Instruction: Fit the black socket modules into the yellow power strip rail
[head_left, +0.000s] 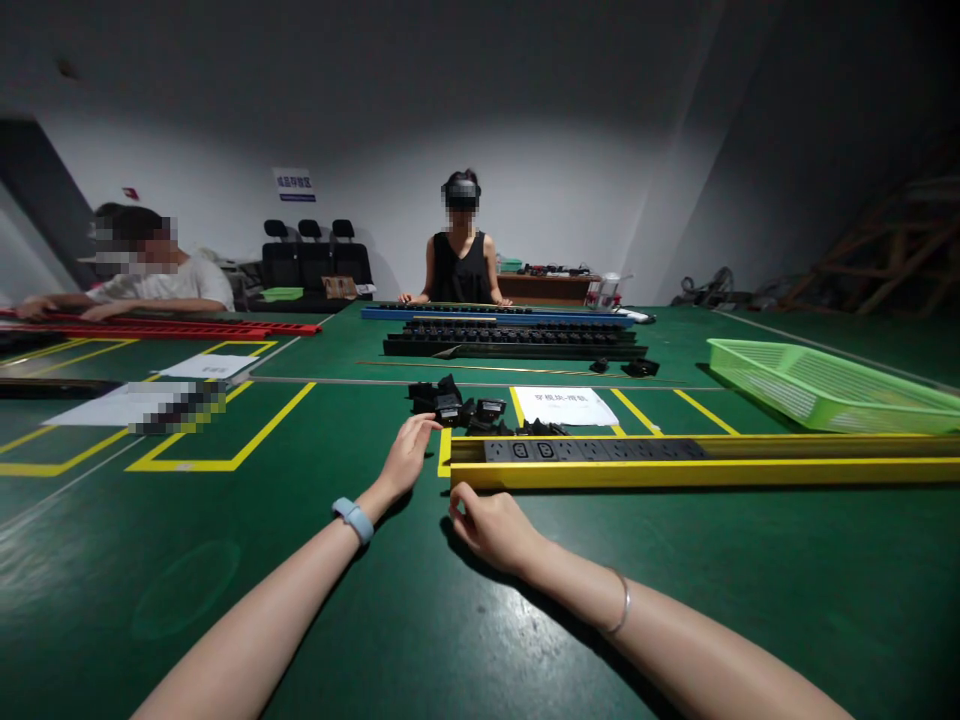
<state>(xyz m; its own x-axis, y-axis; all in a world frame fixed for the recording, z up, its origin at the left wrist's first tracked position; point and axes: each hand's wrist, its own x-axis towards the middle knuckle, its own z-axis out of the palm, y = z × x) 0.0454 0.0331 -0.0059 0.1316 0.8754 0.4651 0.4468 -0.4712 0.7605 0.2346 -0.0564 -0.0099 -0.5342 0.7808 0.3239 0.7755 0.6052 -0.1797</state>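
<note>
My left hand (406, 458) reaches over the green table with its fingers stretched out. Its fingertips are at the near side of a loose pile of black socket modules (491, 408); whether they touch one I cannot tell. A long yellow rail (675, 473) lies crosswise in front of me, with a row of black socket modules (592, 450) seated in its channel from near the left end. Just below that left end, my right hand (495, 528) is curled, thumb and forefinger bent towards each other against or close to the rail. What its fingers hold, if anything, is hidden.
A light green basket (825, 385) stands at the right. Behind the pile lie a white paper sign (566, 406), a black rail (517, 345) and a blue rail (495, 316). One person (461, 260) stands opposite; another (172, 280) works by red rails (172, 326).
</note>
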